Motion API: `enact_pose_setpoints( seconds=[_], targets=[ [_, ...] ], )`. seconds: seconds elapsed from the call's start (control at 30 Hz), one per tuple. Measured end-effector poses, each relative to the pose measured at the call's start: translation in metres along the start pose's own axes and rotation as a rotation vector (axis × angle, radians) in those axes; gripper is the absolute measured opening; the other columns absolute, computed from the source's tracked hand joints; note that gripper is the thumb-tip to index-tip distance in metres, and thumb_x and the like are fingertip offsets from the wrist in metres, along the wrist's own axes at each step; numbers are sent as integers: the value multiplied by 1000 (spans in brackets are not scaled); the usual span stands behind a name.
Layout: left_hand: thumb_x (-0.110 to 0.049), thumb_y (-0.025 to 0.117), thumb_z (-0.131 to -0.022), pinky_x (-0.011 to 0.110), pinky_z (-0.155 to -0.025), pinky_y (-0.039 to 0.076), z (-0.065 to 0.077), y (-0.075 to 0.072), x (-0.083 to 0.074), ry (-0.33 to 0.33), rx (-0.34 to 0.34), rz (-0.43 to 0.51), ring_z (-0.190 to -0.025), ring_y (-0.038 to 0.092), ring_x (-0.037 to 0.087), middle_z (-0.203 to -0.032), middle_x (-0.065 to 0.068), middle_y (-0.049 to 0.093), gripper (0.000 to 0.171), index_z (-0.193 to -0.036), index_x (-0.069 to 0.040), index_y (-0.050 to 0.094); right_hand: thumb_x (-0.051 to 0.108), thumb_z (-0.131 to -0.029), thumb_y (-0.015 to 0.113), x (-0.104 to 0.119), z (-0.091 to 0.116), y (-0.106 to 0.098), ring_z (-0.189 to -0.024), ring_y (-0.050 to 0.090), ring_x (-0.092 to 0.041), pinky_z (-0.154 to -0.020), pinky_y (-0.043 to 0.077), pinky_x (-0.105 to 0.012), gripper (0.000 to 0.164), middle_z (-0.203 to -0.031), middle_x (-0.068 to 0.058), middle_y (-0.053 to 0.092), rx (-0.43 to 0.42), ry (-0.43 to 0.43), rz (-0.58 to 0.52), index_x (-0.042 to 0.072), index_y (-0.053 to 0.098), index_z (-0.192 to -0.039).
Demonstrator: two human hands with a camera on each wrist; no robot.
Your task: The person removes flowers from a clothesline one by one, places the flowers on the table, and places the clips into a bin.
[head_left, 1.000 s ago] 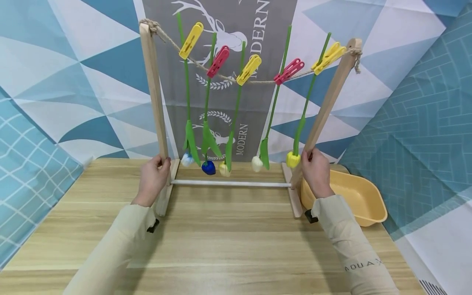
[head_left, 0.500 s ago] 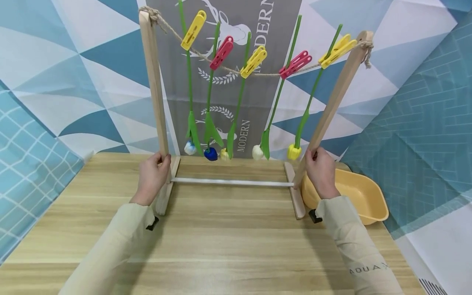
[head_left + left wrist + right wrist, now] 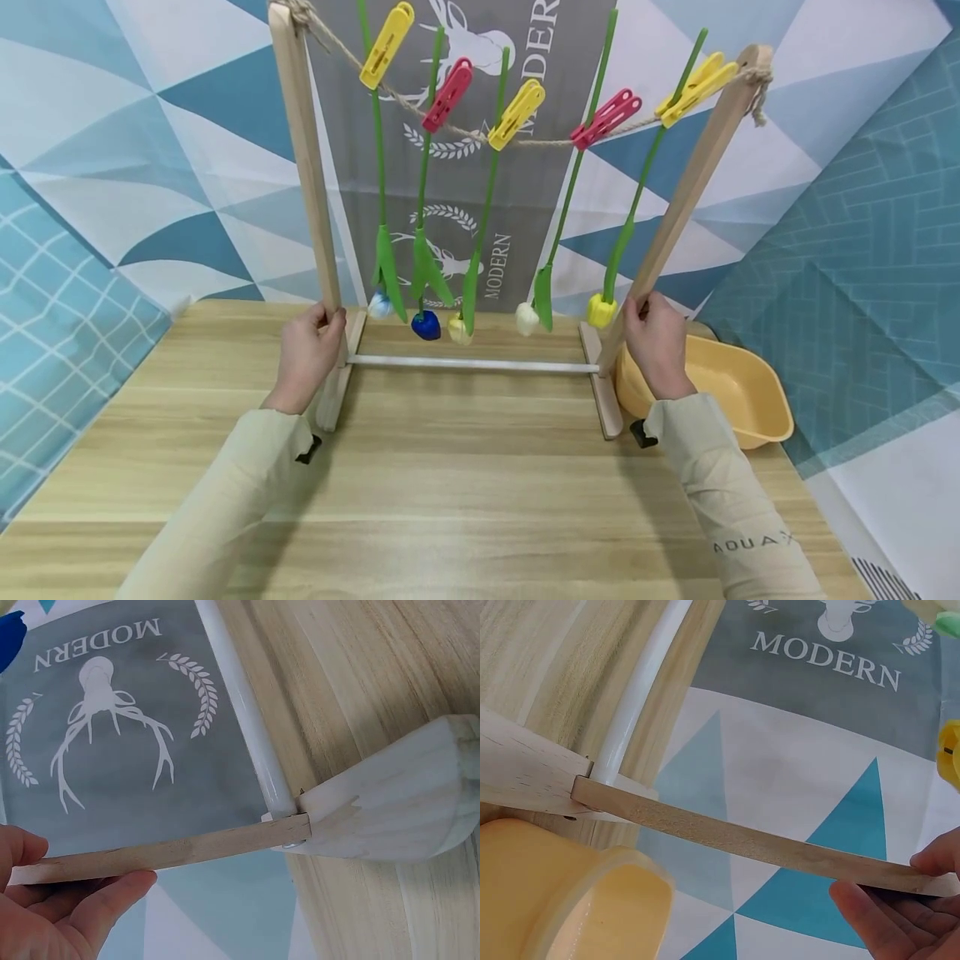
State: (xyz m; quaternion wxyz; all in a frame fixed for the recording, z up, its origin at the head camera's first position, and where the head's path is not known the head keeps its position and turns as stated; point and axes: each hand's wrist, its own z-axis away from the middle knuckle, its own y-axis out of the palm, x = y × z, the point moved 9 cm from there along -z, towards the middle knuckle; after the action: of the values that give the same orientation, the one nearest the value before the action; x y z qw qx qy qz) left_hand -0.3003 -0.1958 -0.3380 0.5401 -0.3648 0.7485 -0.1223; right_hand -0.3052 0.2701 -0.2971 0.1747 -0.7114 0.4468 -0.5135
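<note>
A wooden rack stands on the table, its left post [image 3: 306, 158] and right post [image 3: 693, 179] joined low down by a white rod [image 3: 472, 364]. My left hand [image 3: 307, 354] grips the left post near its lower part, thumb and fingers on either side in the left wrist view. Likewise my right hand [image 3: 658, 346] pinches the right post. Between the post tops sags a twine rope [image 3: 547, 142]. Yellow clothespins [image 3: 517, 114] and red clothespins [image 3: 447, 94] hold several artificial tulips upside down from it, among them a blue tulip [image 3: 426, 325], a white tulip [image 3: 527, 318] and a yellow tulip [image 3: 602, 310].
Right of the rack, close behind my right hand, sits a yellow plastic basin [image 3: 738, 387]. The wooden table [image 3: 465, 492] extends in front of the rack. A patterned cloth [image 3: 202, 158] hangs behind, and blue tiled-pattern sheets flank the table.
The rack's upper part, with rope and tulips, appears higher in the head view and slightly larger, and the tulips sway a little. Both hands keep their hold on the posts.
</note>
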Motion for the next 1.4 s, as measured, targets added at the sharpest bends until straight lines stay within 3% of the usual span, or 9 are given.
enact_pose_setpoints(
  seconds=[0.13, 0.27, 0.5, 0.8, 1.0, 1.1, 1.2, 1.33, 1.4],
  targets=[
    [-23, 46, -97, 18, -46, 39, 1, 1, 0, -1, 2, 7, -66, 62, 26, -93, 23, 69, 34, -75, -1, 59, 23, -97, 46, 0, 0, -1, -66, 62, -33, -49, 47, -31, 33, -79, -23, 61, 0, -5, -1, -7, 58, -97],
    [-24, 46, -97, 12, -50, 39, 2, 2, 1, -6, 9, 11, -85, 66, 33, -97, 21, 69, 33, -82, 0, 63, 24, -97, 46, -1, 1, 0, -66, 62, -32, -48, 45, -26, 33, -79, -23, 61, 6, 8, 1, -7, 58, -97],
    [-24, 46, -96, 11, -45, 38, 1, 3, 5, -10, 1, 13, -78, 65, 31, -99, 22, 69, 32, -91, 2, 65, 25, -97, 47, -3, 1, 2, -71, 64, -33, -50, 48, -28, 34, -85, -23, 63, 12, 28, -22, -6, 58, -104],
    [-21, 46, -97, 19, -43, 39, 5, 2, 5, -8, -12, -5, -63, 56, 25, -100, 24, 68, 30, -77, -1, 57, 27, -97, 48, -5, 2, 4, -75, 64, -32, -59, 54, -40, 34, -90, -21, 64, -2, 35, -30, -4, 59, -104],
    [-20, 47, -96, 21, -49, 43, 9, 8, 9, -34, -11, -17, -73, 60, 28, -105, 24, 67, 29, -75, -3, 55, 26, -97, 47, -10, 10, 3, -74, 64, -33, -52, 50, -28, 34, -92, -23, 63, -6, 67, -33, -5, 58, -106],
    [-21, 48, -96, 21, -53, 43, 10, 8, 9, -47, -18, -16, -78, 61, 27, -106, 23, 67, 29, -75, -3, 56, 25, -97, 48, -10, 11, 3, -76, 64, -34, -56, 53, -36, 34, -92, -23, 64, -40, 70, -45, -5, 59, -107],
    [-20, 47, -96, 20, -50, 42, 10, 6, 10, -60, -25, 15, -72, 59, 27, -103, 22, 68, 29, -76, -3, 56, 25, -96, 49, -10, 11, 4, -78, 65, -35, -63, 54, -47, 34, -92, -23, 65, -84, 63, -66, -5, 61, -108],
    [-19, 46, -97, 19, -48, 41, 11, 6, 7, -58, -22, 50, -69, 58, 28, -99, 23, 68, 28, -77, -1, 57, 26, -96, 50, -11, 13, 2, -78, 65, -35, -64, 54, -49, 35, -91, -23, 66, -130, 57, -104, -4, 62, -110],
    [-18, 47, -97, 19, -53, 44, 11, 6, 6, -56, -18, 46, -78, 62, 28, -99, 22, 68, 27, -81, 0, 59, 26, -96, 50, -11, 15, 1, -79, 65, -34, -64, 54, -49, 35, -91, -22, 66, -145, 54, -116, -4, 62, -110]
  ],
)
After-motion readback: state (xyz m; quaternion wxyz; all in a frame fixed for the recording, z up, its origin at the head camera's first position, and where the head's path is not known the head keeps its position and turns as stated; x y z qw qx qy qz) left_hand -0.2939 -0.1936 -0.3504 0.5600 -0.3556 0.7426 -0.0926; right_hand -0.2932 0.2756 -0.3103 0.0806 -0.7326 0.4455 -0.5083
